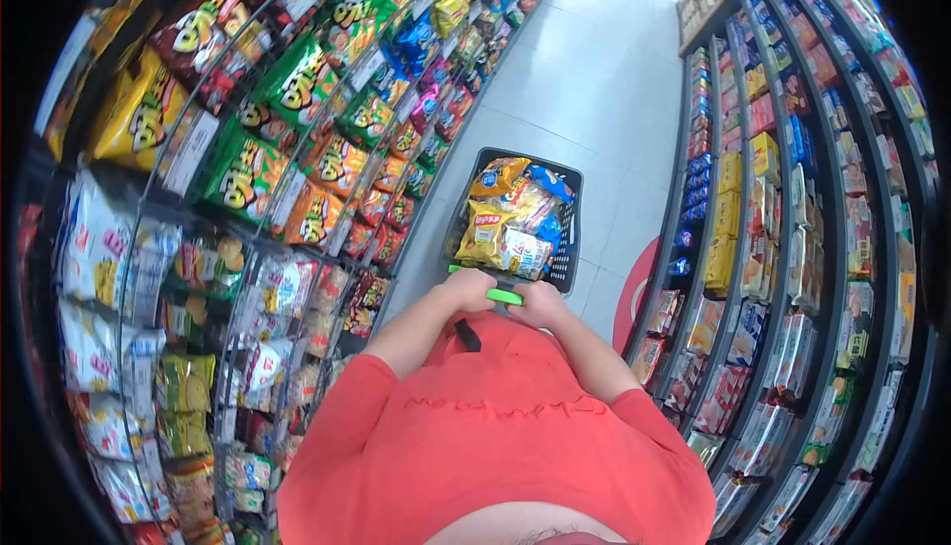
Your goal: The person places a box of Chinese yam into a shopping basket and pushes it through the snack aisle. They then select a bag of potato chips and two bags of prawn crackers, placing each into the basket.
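My left hand [467, 290] is closed round the green handle [505, 296] of a shopping cart, at the middle of the head view. Just to its right, my right hand [540, 305] also grips this handle. A short green piece shows between the two hands. Beyond them is the cart's dark basket [576, 218], heaped with snack bags. A yellow bag [482, 235] and a white bag [525, 254] lie nearest me, with an orange-brown bag [498, 177] and a blue bag [552, 184] farther off. The lower layers are hidden.
Wire shelving full of snack bags lines the left, with a green bag [245, 168] and a price tag [189, 154] among them. Shelves of boxed goods [726, 208] curve along the right. Between them a tiled floor [609, 69] runs ahead, bearing a red floor marking [637, 285].
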The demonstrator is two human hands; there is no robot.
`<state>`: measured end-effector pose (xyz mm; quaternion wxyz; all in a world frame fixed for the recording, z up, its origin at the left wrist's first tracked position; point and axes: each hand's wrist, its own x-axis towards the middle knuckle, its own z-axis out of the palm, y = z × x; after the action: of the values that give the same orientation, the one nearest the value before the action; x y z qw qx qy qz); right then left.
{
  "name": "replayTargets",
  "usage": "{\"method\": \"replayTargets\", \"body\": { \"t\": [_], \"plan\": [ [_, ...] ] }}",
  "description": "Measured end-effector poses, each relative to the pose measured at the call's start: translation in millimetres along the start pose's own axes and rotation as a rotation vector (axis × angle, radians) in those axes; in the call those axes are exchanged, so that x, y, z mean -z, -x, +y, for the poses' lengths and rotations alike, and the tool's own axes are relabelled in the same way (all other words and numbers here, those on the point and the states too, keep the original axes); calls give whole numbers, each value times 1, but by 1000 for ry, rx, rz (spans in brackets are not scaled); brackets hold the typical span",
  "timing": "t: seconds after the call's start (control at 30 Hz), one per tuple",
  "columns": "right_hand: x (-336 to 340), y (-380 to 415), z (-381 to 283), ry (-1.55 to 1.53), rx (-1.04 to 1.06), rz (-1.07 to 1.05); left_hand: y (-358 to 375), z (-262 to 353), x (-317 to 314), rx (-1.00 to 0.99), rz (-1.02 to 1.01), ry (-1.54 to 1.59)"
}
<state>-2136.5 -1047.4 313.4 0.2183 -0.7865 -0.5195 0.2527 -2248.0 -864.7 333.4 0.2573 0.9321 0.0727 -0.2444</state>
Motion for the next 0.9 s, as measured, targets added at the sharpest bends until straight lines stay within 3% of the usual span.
{"method": "replayTargets", "body": {
  "t": [0.4, 0.9],
  "plan": [
    [-43, 88, -11, -110, -12, -24, 49, 47, -70, 53, -9, -48],
    [-77, 113, -39, -57, 7, -9, 93, 47, -93, 80, -50, -33]
  ]
}}
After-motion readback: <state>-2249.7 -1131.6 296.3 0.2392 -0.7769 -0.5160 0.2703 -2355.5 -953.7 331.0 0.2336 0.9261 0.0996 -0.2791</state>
